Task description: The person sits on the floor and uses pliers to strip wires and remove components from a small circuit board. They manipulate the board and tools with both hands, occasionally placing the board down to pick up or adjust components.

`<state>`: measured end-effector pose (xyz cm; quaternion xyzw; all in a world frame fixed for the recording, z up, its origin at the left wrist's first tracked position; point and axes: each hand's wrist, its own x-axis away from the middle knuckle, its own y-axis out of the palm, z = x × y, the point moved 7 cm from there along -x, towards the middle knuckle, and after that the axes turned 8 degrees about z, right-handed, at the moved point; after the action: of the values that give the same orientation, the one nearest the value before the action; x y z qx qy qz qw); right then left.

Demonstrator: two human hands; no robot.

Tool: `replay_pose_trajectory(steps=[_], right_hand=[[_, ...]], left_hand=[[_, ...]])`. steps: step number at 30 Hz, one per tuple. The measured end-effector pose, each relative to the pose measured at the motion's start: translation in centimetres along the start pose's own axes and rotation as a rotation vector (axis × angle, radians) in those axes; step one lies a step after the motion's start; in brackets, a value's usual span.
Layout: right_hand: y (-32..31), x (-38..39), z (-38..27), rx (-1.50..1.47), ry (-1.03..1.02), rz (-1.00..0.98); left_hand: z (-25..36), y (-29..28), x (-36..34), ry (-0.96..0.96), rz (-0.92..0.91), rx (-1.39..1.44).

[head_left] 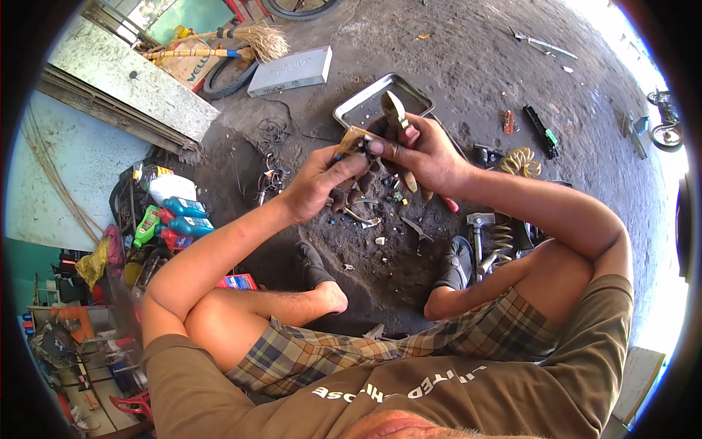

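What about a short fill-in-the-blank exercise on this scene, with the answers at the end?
1. The pliers are in the person's ____ hand.
2. The dark shoes on the person's feet number ____.
3. The coil spring is nearer to the person's ____ shoe.
4. Of the metal tray and the broom, the one closer to the hands is the ____.

Missing words: right; two; right; tray.

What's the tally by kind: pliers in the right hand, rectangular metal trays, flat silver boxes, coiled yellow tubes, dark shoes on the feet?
Pliers in the right hand: 1
Metal tray: 1
Flat silver box: 1
Coiled yellow tube: 1
Dark shoes: 2
Total: 6
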<state>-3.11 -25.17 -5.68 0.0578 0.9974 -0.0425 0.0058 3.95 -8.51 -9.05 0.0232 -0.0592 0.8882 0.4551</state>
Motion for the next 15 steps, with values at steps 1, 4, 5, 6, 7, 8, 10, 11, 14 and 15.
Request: replay_pose_trajectory(steps=[1, 4, 5, 6, 7, 8, 10, 11, 14, 15], right_hand=[[-0.2, 0.1, -0.2, 0.014, -0.027, 0.026], [-0.8, -0.2, 0.2, 0.034, 0.025, 0.125], [-0.8, -0.3, 0.8, -0.045, 0.153, 0.129], [-0.8, -0.1, 1.1, -0.124, 0.282, 0.132], [-0.5, 0.3, 1.0, -0.313, 0.366, 0.115], [-0.4, 1.1, 0.4, -0.495, 0.452, 0.111], [0.2, 2.2, 0.3, -0.451, 0.503, -0.073], [1.0, 3.0, 1.7, -0.43, 0.499, -0.104], [3.7, 4.4, 6.9, 0.012, 0.527, -0.229], [4.4, 4.5, 7.8, 0.117, 0.464, -0.325]], left_hand=[[-0.3, -0.2, 0.0, -0.032, -0.007, 0.071], [0.0, -1.8, -0.3, -0.018, 0.023, 0.077], [0.4, -2.4, -0.5, 0.009, 0.051, 0.056], [0.8, -3.0, -0.5, 0.036, 0.08, 0.036], [0.7, -3.8, -0.3, 0.081, 0.101, 0.032], [1.0, -4.0, -0.4, 0.094, 0.13, 0.052], [1.5, -4.3, -0.2, 0.107, 0.199, 0.09], [1.1, -4.6, -0.6, 0.116, 0.148, 0.085], [1.5, -5.2, -0.5, 0.121, 0.184, 0.045], [1.6, -5.2, -0.6, 0.142, 0.189, 0.042]])
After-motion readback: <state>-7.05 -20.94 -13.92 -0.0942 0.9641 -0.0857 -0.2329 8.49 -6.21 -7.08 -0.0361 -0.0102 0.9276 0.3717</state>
